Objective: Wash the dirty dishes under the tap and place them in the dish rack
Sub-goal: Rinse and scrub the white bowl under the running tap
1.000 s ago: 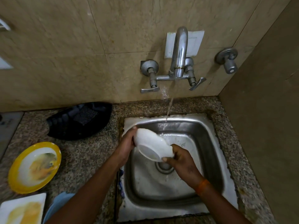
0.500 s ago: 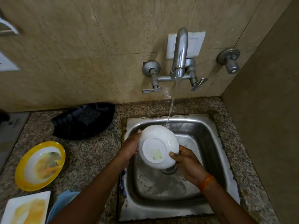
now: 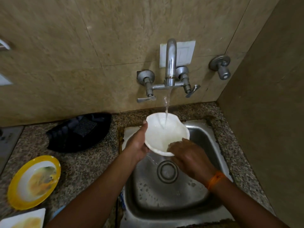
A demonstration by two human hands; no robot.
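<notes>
The left hand (image 3: 137,145) grips the white bowl (image 3: 166,134), filling with tap (image 3: 170,63) water; the right hand's (image 3: 189,155) fingers (image 3: 174,144) press inside it.

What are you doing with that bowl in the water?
A person is rinsing a white bowl over the steel sink. The left hand grips its rim, and the right hand rubs inside it while water from the tap pours in. A yellow-rimmed plate and a white square plate, both smeared with food, wait on the counter.
</notes>
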